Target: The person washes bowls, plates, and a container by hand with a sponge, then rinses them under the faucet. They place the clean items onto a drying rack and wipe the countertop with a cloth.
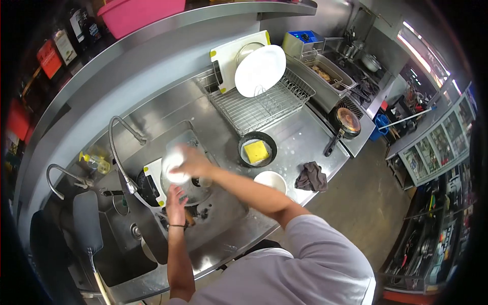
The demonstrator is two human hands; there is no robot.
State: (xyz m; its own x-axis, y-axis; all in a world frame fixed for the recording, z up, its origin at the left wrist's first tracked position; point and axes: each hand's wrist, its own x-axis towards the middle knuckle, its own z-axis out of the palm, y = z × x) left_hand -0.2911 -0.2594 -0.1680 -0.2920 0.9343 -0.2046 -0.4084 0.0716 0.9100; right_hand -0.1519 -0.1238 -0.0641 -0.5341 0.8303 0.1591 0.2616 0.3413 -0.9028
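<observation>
Over the right-hand sink basin, my right hand is closed on a white bowl-like item, both blurred by motion. Just below it, my left hand is raised with its fingers apart, a dark band at the wrist. Beneath the hands the basin holds a white board with green corners, a round clear lid or dish and dark scraps. Right of the basin, a yellow sponge lies in a black pan. A white bowl is partly hidden behind my right forearm.
A wire dish rack holds a white oval plate. A dark cloth lies near the counter's edge. Two hose faucets arch at the left, beside a yellow soap bottle. A long-handled paddle crosses the left basin.
</observation>
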